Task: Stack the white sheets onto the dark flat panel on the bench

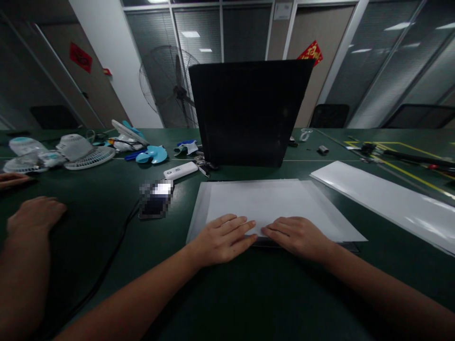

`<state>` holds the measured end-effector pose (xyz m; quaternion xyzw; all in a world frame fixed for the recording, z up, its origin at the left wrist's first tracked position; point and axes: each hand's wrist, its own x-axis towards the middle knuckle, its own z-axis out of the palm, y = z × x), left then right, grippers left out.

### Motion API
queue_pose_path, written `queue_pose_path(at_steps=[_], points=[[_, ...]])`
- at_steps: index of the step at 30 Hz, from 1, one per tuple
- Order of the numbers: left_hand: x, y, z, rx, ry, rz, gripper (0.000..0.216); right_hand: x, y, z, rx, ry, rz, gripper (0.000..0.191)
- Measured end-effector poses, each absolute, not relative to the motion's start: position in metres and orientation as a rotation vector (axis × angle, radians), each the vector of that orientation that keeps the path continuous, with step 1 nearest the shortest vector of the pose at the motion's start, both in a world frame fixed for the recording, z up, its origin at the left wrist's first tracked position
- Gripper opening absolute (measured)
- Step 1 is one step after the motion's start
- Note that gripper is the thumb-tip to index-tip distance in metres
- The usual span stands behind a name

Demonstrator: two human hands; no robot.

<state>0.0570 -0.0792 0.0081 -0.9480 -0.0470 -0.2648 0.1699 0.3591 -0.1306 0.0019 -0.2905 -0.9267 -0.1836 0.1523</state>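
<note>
A sheet of white paper lies flat in front of me, and a thin dark edge shows beneath it along the near side. My left hand rests on its near edge, palm down, fingers stretched out and slightly apart. Beside it my right hand also lies palm down there, its fingers extended and close together. The fingertips of the two hands point at each other with a small gap between. Neither hand holds anything that I can see. Just behind the paper a large black panel stands upright, leaning slightly.
Glossy white sheets lie to the right. On the left are a blurred-out device with a black cable, a white power bank, a blue fan blade and white fan parts. Another person's hand rests at far left.
</note>
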Motion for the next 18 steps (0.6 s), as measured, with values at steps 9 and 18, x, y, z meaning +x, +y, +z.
queue_pose_path(at_steps=[9,18], points=[[0.051,-0.077,0.015,-2.676,-0.343,-0.533,0.020,0.428,-0.118,0.005,-0.923,-2.382,-0.462,0.037],[0.047,-0.076,0.020,-2.763,-0.515,-0.452,0.011,0.517,-0.093,-0.014,-1.851,-1.766,-0.382,0.039]])
